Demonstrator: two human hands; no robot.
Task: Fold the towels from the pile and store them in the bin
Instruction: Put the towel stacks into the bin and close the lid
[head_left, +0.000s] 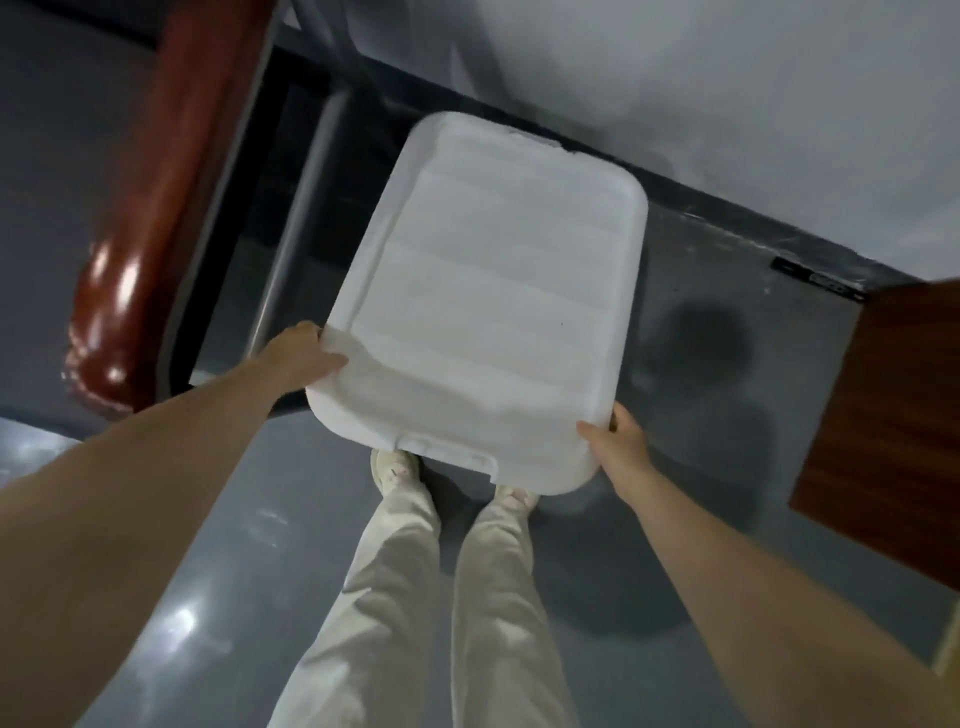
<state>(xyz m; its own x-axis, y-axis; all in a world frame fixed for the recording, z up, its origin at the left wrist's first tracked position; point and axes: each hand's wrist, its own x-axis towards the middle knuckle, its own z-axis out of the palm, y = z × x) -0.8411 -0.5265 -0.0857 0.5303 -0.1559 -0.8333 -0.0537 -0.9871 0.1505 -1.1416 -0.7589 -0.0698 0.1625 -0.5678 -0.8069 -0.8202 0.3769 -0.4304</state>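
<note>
A white plastic bin with its ribbed lid (493, 291) on hangs in front of me above the floor. My left hand (301, 356) grips the bin's near left edge, thumb on top of the lid. My right hand (621, 441) grips the near right corner, fingers curled round the rim. No towels show in this view, and the lid hides the bin's inside.
A glossy red-brown furniture edge (156, 208) runs along the left, with a metal bar (301, 218) beside it. A brown wooden surface (893, 431) juts in at the right. The grey floor (701, 519) lies below, a white wall (727, 104) ahead. My own legs and shoes (397, 467) stand under the bin.
</note>
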